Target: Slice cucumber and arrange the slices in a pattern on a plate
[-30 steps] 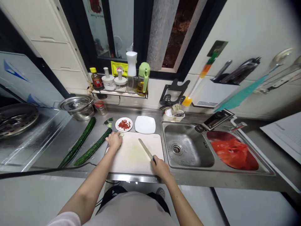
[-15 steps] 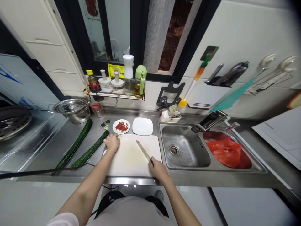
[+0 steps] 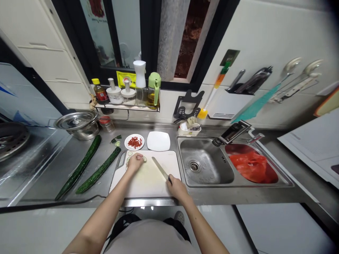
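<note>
My right hand (image 3: 177, 187) is closed round the dark handle of a kitchen knife (image 3: 160, 168). Its blade points away from me, over the right half of a white cutting board (image 3: 148, 187). At the board's upper left, my left hand (image 3: 135, 162) is closed, with a thin cucumber slice (image 3: 144, 159) at its fingertips. Another cucumber slice (image 3: 130, 153) lies by the board's top left corner, and more are partly hidden by that hand. Left of the board, two long dark green cucumbers (image 3: 99, 170) rest side by side on the steel counter.
Behind the board stand a small plate of red pieces (image 3: 126, 145) and a white square plate (image 3: 159, 141). Cucumber ends (image 3: 116, 139) lie nearby. A steel sink (image 3: 209, 176) is to the right, with a red bag (image 3: 249, 165) in its second basin. A pot (image 3: 84, 130) stands back left.
My left hand has moved right from the board's left edge, a cucumber slice now at its fingertips. Slices near the corner are uncovered. The right hand and knife stay nearly still; the view shifts slightly.
</note>
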### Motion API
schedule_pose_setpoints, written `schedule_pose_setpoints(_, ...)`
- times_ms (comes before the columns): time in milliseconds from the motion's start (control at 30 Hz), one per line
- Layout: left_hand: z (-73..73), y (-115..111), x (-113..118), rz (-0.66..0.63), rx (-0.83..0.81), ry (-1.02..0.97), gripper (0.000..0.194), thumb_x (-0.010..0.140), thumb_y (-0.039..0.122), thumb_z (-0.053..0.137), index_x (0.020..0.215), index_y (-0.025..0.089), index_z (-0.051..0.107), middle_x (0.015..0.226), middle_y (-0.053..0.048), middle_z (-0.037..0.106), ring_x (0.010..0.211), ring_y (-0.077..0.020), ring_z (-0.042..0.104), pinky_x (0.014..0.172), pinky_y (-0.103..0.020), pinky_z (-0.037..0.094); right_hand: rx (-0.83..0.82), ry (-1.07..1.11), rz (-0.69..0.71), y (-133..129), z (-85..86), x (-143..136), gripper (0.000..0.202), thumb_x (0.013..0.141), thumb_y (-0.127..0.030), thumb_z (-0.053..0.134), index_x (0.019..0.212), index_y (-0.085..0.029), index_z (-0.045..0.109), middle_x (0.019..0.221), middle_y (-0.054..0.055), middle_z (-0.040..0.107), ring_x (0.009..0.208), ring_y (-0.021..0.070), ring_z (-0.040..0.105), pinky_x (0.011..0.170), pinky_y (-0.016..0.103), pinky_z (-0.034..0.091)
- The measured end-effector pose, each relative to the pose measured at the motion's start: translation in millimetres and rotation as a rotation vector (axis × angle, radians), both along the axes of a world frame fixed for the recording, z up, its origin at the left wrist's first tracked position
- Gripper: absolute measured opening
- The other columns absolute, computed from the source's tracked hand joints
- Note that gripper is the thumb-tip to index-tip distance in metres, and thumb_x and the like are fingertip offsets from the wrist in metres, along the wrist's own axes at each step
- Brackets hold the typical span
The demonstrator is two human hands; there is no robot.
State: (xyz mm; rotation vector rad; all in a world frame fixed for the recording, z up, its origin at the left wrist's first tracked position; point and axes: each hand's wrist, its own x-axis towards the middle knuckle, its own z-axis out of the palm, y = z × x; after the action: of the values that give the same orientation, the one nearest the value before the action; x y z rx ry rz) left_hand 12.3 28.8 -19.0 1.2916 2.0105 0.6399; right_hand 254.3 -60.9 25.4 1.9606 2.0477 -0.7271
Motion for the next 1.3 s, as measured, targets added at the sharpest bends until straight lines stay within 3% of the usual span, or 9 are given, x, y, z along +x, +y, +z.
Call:
schedule_pose_setpoints(133,-8.1,-15.4,12.4,-0.111,-0.057,-0.033,0.023,0.073,0.028,0.060,0.095,0.023,0.064,0.080,0.002,0.071,0.079,-0.0164,0.064,0.075,-0.030,0.041,0.008,0.002,0.007,-0.6,1.1,0.5,0.028,0.095,-0.034,0.034,0.113,-0.024,0.053,0.103,0.009,0.069,0.093,0.0211,0.063,0.070,0.028,0.036)
schedule_pose_setpoints(267,-7.2,-22.3,12.7,-0.185,-0.109,0.159,0.022,0.077,0.021,0.053,0.095,0.026,0.064,0.085,0.000,0.072,0.089,-0.0202,0.063,0.085,-0.037,0.036,-0.006,-0.011,0.013,0.4,3.1,0.1,0.028,0.095,-0.035,0.035,0.114,-0.024,0.052,0.104,0.009,0.068,0.095,0.0208,0.063,0.071,0.028,0.037)
schedule_pose_setpoints(467,-4.2,-26.8,7.9,-0.261,-0.035,0.403,0.030,0.080,0.018,0.048,0.103,0.026,0.065,0.098,-0.007,0.070,0.105,-0.0281,0.056,0.088,-0.043,0.029,0.016,-0.030,0.078,-2.8,11.4,-1.5,0.029,0.096,-0.035,0.033,0.113,-0.022,0.053,0.102,0.010,0.069,0.094,0.0215,0.063,0.071,0.028,0.036)
schedule_pose_setpoints(733,-7.5,-35.1,6.8,-0.254,-0.014,0.341,0.023,0.083,0.033,0.054,0.099,0.028,0.069,0.105,-0.008,0.067,0.107,-0.0289,0.052,0.089,-0.043,0.028,-0.010,-0.025,0.121,-23.0,20.9,-5.8,0.028,0.095,-0.035,0.033,0.112,-0.024,0.052,0.100,0.010,0.069,0.093,0.0225,0.064,0.070,0.028,0.036)
schedule_pose_setpoints(1300,-9.9,-42.2,9.3,-0.255,0.004,0.377,0.027,0.087,0.030,0.048,0.104,0.029,0.069,0.110,-0.008,0.065,0.110,-0.0287,0.047,0.089,-0.043,0.026,-0.036,-0.047,0.159,-28.4,16.8,-16.2,0.029,0.094,-0.031,0.034,0.113,-0.022,0.053,0.102,0.012,0.069,0.096,0.0250,0.065,0.074,0.032,0.040)
